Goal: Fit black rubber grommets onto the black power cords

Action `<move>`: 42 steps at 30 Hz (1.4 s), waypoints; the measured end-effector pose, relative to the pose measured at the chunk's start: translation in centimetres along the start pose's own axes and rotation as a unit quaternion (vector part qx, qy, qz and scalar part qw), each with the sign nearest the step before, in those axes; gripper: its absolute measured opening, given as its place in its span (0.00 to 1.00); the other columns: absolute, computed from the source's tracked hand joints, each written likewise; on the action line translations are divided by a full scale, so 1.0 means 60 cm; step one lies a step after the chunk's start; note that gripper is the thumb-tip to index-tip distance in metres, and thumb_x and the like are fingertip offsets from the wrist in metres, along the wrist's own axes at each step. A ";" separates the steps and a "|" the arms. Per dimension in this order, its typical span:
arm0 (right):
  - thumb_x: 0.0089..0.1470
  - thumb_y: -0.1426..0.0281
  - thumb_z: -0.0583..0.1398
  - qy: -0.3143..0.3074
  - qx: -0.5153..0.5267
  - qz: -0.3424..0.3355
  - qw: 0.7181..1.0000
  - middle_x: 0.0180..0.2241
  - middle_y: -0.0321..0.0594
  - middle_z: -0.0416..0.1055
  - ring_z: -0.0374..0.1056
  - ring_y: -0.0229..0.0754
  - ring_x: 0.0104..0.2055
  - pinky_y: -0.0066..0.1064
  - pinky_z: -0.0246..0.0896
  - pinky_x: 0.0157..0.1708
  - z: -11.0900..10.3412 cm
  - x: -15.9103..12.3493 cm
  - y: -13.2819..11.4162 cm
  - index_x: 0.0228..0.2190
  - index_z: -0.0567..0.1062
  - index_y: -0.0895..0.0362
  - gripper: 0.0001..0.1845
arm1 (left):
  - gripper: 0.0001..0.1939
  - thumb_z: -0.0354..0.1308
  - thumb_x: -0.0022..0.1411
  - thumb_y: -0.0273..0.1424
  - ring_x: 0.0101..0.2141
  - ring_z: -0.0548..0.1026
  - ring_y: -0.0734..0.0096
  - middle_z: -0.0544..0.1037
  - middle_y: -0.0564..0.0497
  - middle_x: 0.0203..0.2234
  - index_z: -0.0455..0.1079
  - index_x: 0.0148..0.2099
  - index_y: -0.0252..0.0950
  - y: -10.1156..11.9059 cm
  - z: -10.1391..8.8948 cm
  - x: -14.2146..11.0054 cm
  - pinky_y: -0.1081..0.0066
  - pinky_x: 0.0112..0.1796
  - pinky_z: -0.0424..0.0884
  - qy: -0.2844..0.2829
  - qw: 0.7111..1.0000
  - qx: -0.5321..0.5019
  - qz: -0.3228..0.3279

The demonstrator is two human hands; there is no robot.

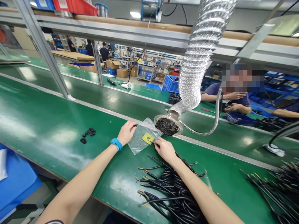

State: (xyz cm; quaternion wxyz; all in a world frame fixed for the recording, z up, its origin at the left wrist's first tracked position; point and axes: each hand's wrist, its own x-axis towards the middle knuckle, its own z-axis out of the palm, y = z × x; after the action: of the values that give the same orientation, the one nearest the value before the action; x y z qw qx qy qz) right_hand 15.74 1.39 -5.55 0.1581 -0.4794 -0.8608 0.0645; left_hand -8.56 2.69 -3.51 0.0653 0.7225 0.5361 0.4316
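A clear plastic bag (135, 143) lies on the green bench between my hands. On or inside it, I cannot tell which, is a yellow square piece (146, 137) with a dark hole in its middle. My left hand (126, 132), with a blue wristband (116, 144), is closed on the bag's left edge. At the bag's right side my right hand (165, 150) is pinched closed beside the yellow piece; a thin dark tip shows at its fingertips, too small to name. Coiled black cables (173, 180) with stripped ends lie under and beside my right forearm.
A fume extractor hood (167, 124) on a silver flexible duct (191, 62) hangs just beyond my hands. Small black rings (88, 134) lie to the left. More black cables (280, 186) are at far right. A co-worker (235, 101) sits across the bench.
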 end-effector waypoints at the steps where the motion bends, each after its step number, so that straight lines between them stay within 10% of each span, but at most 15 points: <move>1: 0.58 0.74 0.54 -0.002 -0.005 0.000 1.000 0.37 0.42 0.75 0.72 0.44 0.37 0.30 0.63 0.36 -0.001 0.000 -0.001 0.33 0.78 0.54 0.12 | 0.10 0.52 0.63 0.28 0.39 0.74 0.64 0.76 0.46 0.39 0.74 0.44 0.37 0.012 0.008 0.000 0.65 0.43 0.71 -0.007 0.999 -0.039 -0.008; 5: 0.60 0.70 0.54 0.038 0.026 0.016 0.999 0.36 0.41 0.75 0.72 0.43 0.36 0.30 0.63 0.35 -0.007 -0.001 0.001 0.34 0.78 0.54 0.12 | 0.08 0.58 0.59 0.30 0.35 0.75 0.65 0.79 0.46 0.36 0.75 0.41 0.36 0.049 0.049 0.008 0.67 0.38 0.72 -0.045 0.970 -0.219 -0.098; 10: 0.64 0.63 0.50 0.143 0.143 0.012 0.979 0.35 0.41 0.76 0.72 0.43 0.36 0.31 0.64 0.37 -0.012 -0.005 0.011 0.35 0.77 0.54 0.17 | 0.18 0.66 0.52 0.38 0.31 0.75 0.69 0.78 0.47 0.31 0.75 0.42 0.32 0.053 0.082 0.000 0.67 0.36 0.72 -0.020 0.854 -0.450 -0.259; 17: 0.64 0.63 0.47 0.142 0.193 0.003 0.971 0.34 0.42 0.77 0.73 0.44 0.36 0.31 0.64 0.38 -0.012 -0.006 0.009 0.33 0.74 0.54 0.19 | 0.22 0.69 0.50 0.40 0.30 0.75 0.71 0.79 0.46 0.31 0.76 0.44 0.31 0.064 0.086 -0.027 0.67 0.39 0.72 -0.088 0.796 -0.533 -0.272; 27: 0.64 0.64 0.47 0.105 0.191 0.024 0.976 0.32 0.40 0.77 0.72 0.43 0.34 0.31 0.62 0.36 -0.011 -0.001 0.010 0.31 0.74 0.54 0.19 | 0.24 0.70 0.49 0.40 0.31 0.75 0.70 0.80 0.45 0.31 0.77 0.46 0.31 0.065 0.080 -0.026 0.66 0.39 0.72 -0.117 0.800 -0.528 -0.259; 35: 0.64 0.69 0.53 0.151 0.068 -0.051 0.985 0.33 0.41 0.75 0.70 0.41 0.36 0.28 0.60 0.37 -0.011 -0.008 0.002 0.35 0.76 0.56 0.12 | 0.21 0.69 0.46 0.41 0.29 0.75 0.67 0.81 0.46 0.32 0.79 0.40 0.33 0.080 0.065 -0.023 0.64 0.36 0.75 -0.143 0.902 -0.355 -0.201; 42: 0.64 0.71 0.53 0.165 0.015 -0.094 0.982 0.28 0.41 0.71 0.65 0.40 0.32 0.29 0.56 0.32 -0.021 -0.015 -0.003 0.32 0.74 0.59 0.12 | 0.21 0.72 0.40 0.42 0.27 0.76 0.67 0.81 0.46 0.26 0.80 0.35 0.32 0.100 0.062 -0.030 0.68 0.33 0.75 -0.150 0.888 -0.366 -0.233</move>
State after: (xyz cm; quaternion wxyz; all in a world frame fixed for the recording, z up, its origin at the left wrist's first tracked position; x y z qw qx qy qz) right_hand 16.48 0.49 -4.53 0.3105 -0.3978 -0.8632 -0.0176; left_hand -1.77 0.03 -3.44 0.5037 0.5577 0.4767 0.4560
